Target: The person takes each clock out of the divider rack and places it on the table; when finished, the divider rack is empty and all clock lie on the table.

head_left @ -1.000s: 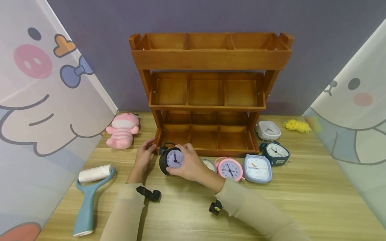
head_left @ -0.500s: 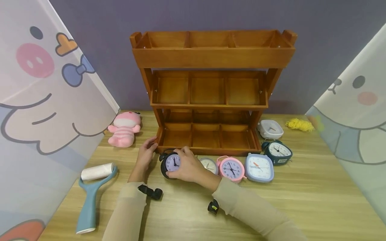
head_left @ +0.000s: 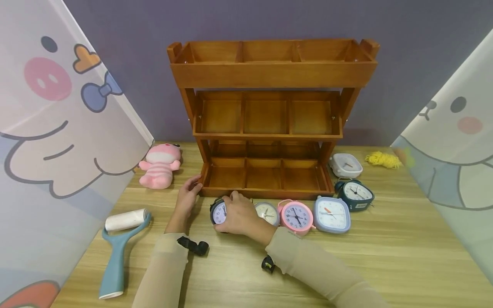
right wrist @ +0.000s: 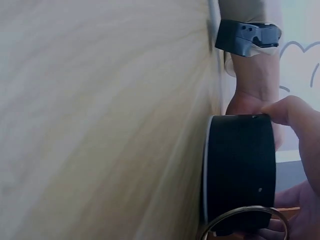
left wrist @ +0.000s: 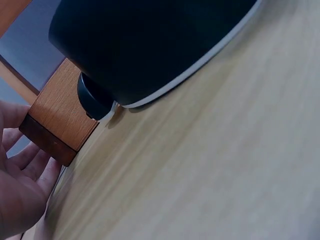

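In the head view my right hand [head_left: 240,214] grips a round black alarm clock [head_left: 219,212] by its sides, just in front of the wooden shelf [head_left: 269,192]. Its pale dial faces up, partly covered by my fingers. The right wrist view shows the clock's black side [right wrist: 240,165] against the tabletop, with my thumb on its edge and a metal ring handle at the near end. My left hand [head_left: 187,199] touches the shelf's lower left end. In the left wrist view its fingers [left wrist: 35,165] lie loosely against the wooden corner [left wrist: 60,115], holding no clock.
A cream-dialled clock [head_left: 267,214], a pink clock [head_left: 296,217], a light blue clock [head_left: 332,214], a dark green clock [head_left: 356,194] and a white clock [head_left: 345,165] stand rightward. Yellow string [head_left: 383,159] is at far right; a pink plush toy [head_left: 159,167] and blue-handled roller [head_left: 115,256] lie left.
My right hand has moved the black alarm clock down and slightly right, to beside the cream-dialled clock, covering more of its dial. The left hand has stayed at the shelf's end.
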`<state>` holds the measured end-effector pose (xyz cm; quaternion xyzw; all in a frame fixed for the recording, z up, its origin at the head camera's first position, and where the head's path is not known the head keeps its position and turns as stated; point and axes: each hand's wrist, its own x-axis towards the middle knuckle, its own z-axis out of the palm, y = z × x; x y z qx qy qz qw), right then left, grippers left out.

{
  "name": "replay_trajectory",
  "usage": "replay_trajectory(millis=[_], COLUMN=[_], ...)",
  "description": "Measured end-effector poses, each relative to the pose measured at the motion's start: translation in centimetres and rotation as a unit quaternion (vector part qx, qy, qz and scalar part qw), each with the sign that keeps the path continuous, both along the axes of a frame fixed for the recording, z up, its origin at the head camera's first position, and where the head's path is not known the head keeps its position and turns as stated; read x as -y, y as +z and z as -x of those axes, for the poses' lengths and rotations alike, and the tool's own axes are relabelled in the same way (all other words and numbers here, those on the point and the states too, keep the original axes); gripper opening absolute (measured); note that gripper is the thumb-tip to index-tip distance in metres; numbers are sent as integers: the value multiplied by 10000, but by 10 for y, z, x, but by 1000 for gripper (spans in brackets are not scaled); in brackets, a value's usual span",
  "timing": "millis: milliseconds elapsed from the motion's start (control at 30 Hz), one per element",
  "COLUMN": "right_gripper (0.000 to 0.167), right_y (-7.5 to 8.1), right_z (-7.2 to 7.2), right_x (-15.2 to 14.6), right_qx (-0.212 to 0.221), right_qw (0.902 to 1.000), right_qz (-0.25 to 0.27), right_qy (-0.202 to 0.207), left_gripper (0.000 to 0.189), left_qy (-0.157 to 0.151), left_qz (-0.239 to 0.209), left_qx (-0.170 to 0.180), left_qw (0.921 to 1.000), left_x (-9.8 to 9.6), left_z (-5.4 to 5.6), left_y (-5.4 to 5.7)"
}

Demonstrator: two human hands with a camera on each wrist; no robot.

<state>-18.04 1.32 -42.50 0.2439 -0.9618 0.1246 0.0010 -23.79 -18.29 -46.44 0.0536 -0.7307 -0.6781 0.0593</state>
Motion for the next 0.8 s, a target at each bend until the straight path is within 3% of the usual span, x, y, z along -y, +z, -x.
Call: replay_trajectory(millis=[167, 300, 433, 533, 633, 733, 800], right_gripper=[86, 88, 83, 72, 64, 61, 61], right_y=[2, 4, 15, 27, 33, 31, 28], right_z=[1, -1, -2, -1, 4, 10, 14], right_x=[2, -3, -24, -55, -93, -128, -148], right_qx=[-8, 103, 286, 380, 239, 47, -62], right_qw=[9992, 9988, 9978, 9937, 9906, 9905, 9910], right_qz=[-389, -375, 179, 782, 1141, 1268, 1266], right_qy=[127, 286, 578, 710, 713, 540, 426], left_gripper=[40, 40, 39, 37, 41, 43, 41], left_qy=[-57, -126, -83, -42, 32, 81, -103], left_qz=[-47, 10, 209, 843, 1798, 2647, 2971], left_qx=[105, 167, 163, -15, -503, -1169, -1495], left_qw=[9999, 9998, 9996, 9964, 9824, 9572, 9430], left_x=[-2, -6, -2, 6, 7, 0, -5], left_z=[-5, -14, -10, -9, -17, -26, -29], left_y=[13, 25, 12, 4, 8, 17, 25])
